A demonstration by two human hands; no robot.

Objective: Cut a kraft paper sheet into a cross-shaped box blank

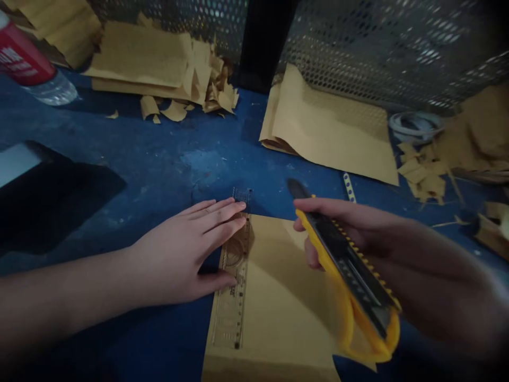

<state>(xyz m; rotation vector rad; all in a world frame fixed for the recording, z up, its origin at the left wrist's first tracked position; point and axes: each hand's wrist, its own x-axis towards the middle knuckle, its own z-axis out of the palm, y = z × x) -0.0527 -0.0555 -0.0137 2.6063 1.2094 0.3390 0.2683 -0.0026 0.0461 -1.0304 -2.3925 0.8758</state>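
Observation:
My left hand [194, 241] lies with its fingers stretched out, pressing on a clear plastic ruler [228, 318]. The ruler runs along the left edge of a sheet of brown paper [282, 318] on the blue tabletop, and its far end reaches past the paper. In my right hand [369, 239] is a yellow and black utility knife [350, 281], gripped by the handle and raised above the right side of the paper. The knife's tip points away from me, toward the far left. Part of the right hand is hidden behind the knife.
Folded brown paper [330, 127] lies at the back, beside a roll of tape [415, 126]. Paper scraps [423, 172] sit at the right and more paper [139, 58] at the back left. A red-labelled bottle [32, 58] and a dark object [51, 196] are at left.

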